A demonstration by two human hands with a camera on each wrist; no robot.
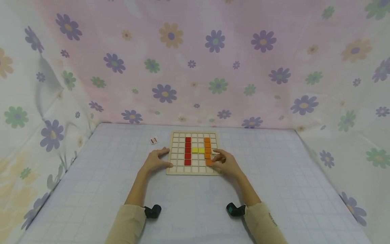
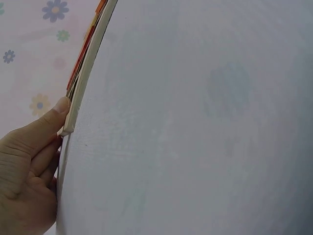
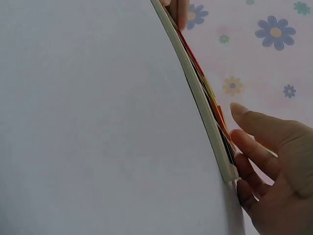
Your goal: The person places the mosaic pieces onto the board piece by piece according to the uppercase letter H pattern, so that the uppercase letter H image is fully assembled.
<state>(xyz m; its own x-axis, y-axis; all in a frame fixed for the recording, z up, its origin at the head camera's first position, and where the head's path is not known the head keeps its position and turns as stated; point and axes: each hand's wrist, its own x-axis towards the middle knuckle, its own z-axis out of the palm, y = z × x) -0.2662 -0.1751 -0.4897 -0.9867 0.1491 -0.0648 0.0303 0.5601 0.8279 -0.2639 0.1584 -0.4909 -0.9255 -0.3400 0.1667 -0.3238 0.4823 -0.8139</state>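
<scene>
A square wooden grid board (image 1: 179,171) lies on the table, also seen edge-on in both wrist views. On it stand a column of red tiles (image 1: 187,151), two yellow tiles (image 1: 198,150) and a column of orange tiles (image 1: 207,145), forming an H. My left hand (image 1: 156,160) rests at the board's left side, thumb and index spread apart; in the left wrist view the thumb touches the board's near edge. Over the right border, my right hand (image 1: 226,163) has its fingertips beside the lowest orange tile (image 1: 209,162), thumb and index apart. Its fingers partly cover the right cells.
A small printed card (image 1: 154,140) lies left of the board's far corner. Pale cloth covers the table (image 1: 195,203). Flowered fabric (image 1: 195,74) hangs behind and along both sides. Black wrist devices (image 1: 153,211) sit at the cuffs.
</scene>
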